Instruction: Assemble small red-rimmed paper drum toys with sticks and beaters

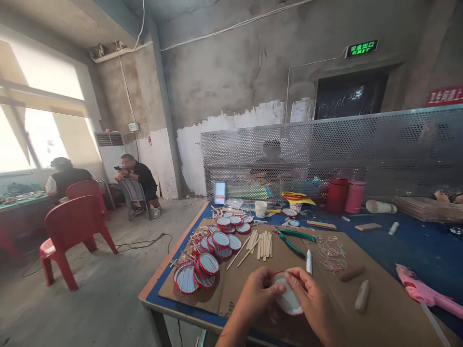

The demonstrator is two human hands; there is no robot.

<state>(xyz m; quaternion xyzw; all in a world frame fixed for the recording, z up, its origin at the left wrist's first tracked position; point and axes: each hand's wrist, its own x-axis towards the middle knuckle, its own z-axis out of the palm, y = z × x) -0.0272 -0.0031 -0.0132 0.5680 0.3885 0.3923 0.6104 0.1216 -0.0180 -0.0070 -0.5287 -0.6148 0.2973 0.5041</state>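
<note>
A small round drum-like disc, white-faced with a red rim, is held over the cardboard sheet near the table's front edge. My left hand grips it from the left, thumb on its face. From the other side my right hand pinches the upper edge; whether something small lies between those fingertips is hidden. Similar red-rimmed discs are piled to the left, several with wooden sticks. Flat wooden sticks lie beyond my hands, beside green-handled pliers and a white tube.
Tangled thin cords and a pink glue gun lie to the right. Behind are a paper cup, a red bottle and a perforated metal screen. A red chair and seated people are at left.
</note>
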